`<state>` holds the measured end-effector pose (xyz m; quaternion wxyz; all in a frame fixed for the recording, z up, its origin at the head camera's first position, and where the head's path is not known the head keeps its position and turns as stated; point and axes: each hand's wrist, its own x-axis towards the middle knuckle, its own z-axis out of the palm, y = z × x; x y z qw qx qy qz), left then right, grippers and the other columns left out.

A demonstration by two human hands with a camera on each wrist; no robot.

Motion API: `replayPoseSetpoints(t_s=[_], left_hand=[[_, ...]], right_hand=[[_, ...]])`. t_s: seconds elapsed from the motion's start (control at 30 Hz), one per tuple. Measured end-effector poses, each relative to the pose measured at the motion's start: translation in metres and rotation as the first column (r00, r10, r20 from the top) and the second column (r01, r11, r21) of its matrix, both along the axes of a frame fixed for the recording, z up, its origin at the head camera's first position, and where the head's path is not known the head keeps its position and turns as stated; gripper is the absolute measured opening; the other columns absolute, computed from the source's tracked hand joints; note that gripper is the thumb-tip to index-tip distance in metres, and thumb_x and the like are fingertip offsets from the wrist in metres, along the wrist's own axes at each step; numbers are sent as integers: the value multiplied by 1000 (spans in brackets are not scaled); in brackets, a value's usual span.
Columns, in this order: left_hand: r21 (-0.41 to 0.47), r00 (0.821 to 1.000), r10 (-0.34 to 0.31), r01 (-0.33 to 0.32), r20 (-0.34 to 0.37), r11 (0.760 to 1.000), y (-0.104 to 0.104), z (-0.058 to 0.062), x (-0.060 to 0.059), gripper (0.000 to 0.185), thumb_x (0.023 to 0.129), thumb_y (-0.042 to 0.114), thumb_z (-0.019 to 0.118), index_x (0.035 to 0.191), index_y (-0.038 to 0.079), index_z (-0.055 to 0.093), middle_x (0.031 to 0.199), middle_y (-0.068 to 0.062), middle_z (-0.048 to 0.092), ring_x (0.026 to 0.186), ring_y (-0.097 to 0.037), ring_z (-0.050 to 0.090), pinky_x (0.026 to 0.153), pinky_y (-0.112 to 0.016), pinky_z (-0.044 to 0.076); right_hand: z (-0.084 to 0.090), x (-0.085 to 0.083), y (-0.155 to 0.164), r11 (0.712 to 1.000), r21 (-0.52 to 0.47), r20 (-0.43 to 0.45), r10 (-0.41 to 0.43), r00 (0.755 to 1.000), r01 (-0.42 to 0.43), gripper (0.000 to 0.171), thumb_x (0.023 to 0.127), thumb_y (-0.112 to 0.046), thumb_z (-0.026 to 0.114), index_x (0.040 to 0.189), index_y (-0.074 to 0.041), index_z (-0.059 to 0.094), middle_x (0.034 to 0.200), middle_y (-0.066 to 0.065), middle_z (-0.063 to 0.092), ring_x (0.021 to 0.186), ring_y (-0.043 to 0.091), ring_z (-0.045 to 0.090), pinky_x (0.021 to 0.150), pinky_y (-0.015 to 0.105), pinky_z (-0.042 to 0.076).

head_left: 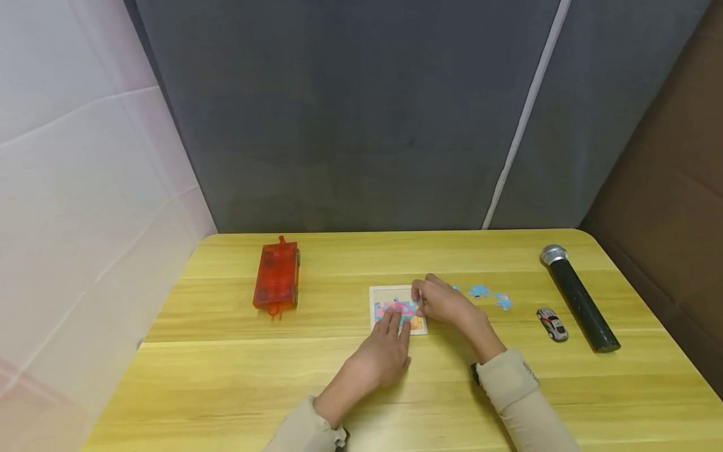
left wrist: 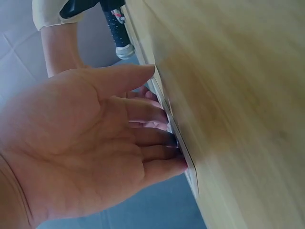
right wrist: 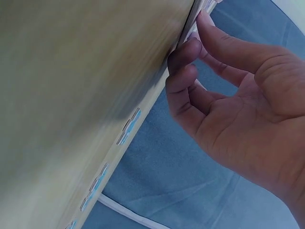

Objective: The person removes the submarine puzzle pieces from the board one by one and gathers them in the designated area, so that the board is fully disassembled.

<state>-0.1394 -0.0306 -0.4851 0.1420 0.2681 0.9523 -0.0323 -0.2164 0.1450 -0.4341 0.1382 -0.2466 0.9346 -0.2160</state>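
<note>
1. Now: left hand [head_left: 380, 359] lies flat, fingers [left wrist: 157, 138] straight and pressing on the puzzle board [head_left: 386, 294]; right hand [head_left: 443, 302] has its fingertips [right wrist: 183, 50] curled at the board's right edge, seemingly pinching a puzzle piece, which is too small to make out.
2. Board sits mid-table [head_left: 226, 376], under both sets of fingertips.
3. Judgement: piece is thin, light and stiff; best pinched by its edges. Board slides easily unless held down.
4. Loose blue pieces [head_left: 479, 290] lie just right of the right hand.
</note>
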Motion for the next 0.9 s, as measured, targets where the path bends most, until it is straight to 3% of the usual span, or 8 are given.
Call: replayPoseSetpoints(t_s=[0.07,0.17,0.37,0.4,0.57,0.6,0.8,0.9], left_hand=[[8,1000,2,-2,0,1000,0,4,2,71,116,41,53,171,2,33,180,-27,21,169,-42,19,134,-49,31],[5,1000,13,-13,4,1000,1,22,8,69,116,38,54,171,1,34,180,-26,23,169,-40,21,134,-48,32],[-3,1000,12,-12,-9,1000,1,4,2,73,115,42,56,172,3,33,180,-25,24,169,-41,21,134,-48,31],[-2,1000,10,-10,-16,1000,1,-4,-1,74,115,43,55,172,3,32,180,-25,23,169,-41,20,134,-48,31],[13,1000,13,-13,-6,1000,1,0,1,73,115,41,55,172,2,32,180,-26,23,169,-42,20,134,-49,30],[12,1000,12,-11,-9,1000,1,0,2,72,115,41,54,171,1,32,180,-26,24,169,-41,20,134,-49,30],[-10,999,-2,1,-38,1000,1,-1,2,72,116,42,52,172,2,32,179,-26,25,168,-42,22,134,-48,31],[-26,999,-12,10,-48,1000,1,-2,3,71,116,43,51,171,2,32,179,-26,25,168,-42,22,134,-48,31]], right_hand=[[0,0,0,1000,-4,3,-5,1000,5,13,101,1,77,99,-6,66,95,5,55,87,18,47,76,32,48],[0,-1,0,1000,2,-34,18,999,-18,15,100,3,77,98,-6,65,95,5,55,85,17,47,74,31,48],[-2,-4,0,997,-4,-116,81,990,-82,21,97,6,79,95,-6,61,89,4,59,80,15,50,72,29,49],[-2,-4,0,996,-8,-123,90,988,-92,22,97,6,79,95,-6,61,87,3,60,79,14,51,72,29,50],[-3,-5,2,993,-45,-128,106,986,-113,25,95,8,80,94,-7,60,85,3,61,77,14,53,72,30,52],[-12,-9,6,989,-65,-145,125,982,-136,24,96,4,81,95,-8,60,86,2,61,77,14,53,72,30,52],[-11,-8,8,984,-103,-134,128,983,-142,21,99,6,75,94,-7,59,84,1,61,75,13,51,70,27,48],[-3,-5,5,988,-98,-110,104,988,-115,21,100,10,70,93,-6,58,82,1,61,72,11,49,68,25,45]])
